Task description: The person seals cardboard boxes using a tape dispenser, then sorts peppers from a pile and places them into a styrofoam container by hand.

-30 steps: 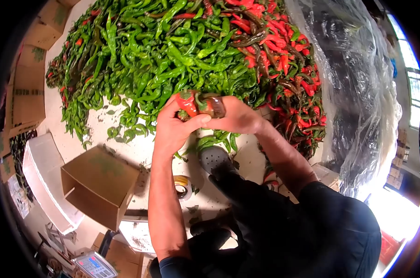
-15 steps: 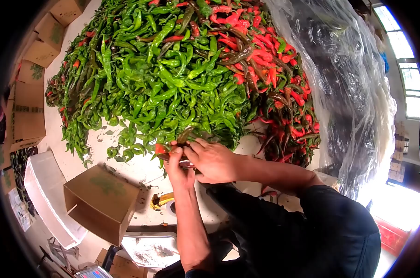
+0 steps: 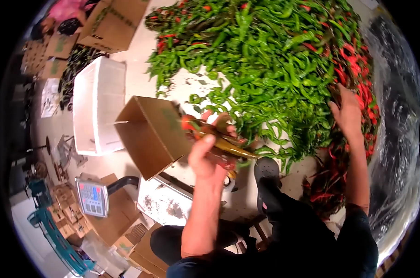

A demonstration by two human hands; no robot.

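Note:
My left hand (image 3: 204, 160) is closed around a bunch of long chili peppers (image 3: 233, 147), brownish-yellow, dark and red-tipped. It is in the middle of the view, just right of an open cardboard box (image 3: 166, 129). On the right, my right hand (image 3: 348, 113) reaches over the edge of the heap with thumb and forefinger apart, and nothing shows in its grasp. Its other fingers are partly hidden. Green peppers (image 3: 284, 69) make up most of the heap. Red peppers (image 3: 353, 65) lie along its right side, close to my right hand.
A white foam bin (image 3: 87, 111) stands left of the box. Nearer me are a scale display (image 3: 93, 198) and a white tray (image 3: 161, 204) with scraps. Clear plastic sheeting (image 3: 397, 134) borders the heap on the right. My shoe (image 3: 267, 172) rests by the heap's near edge.
The view has swung left. My hands, together over the peppers before, are now apart: the left carries the bunch beside the box, the right has moved out to the red side of the heap.

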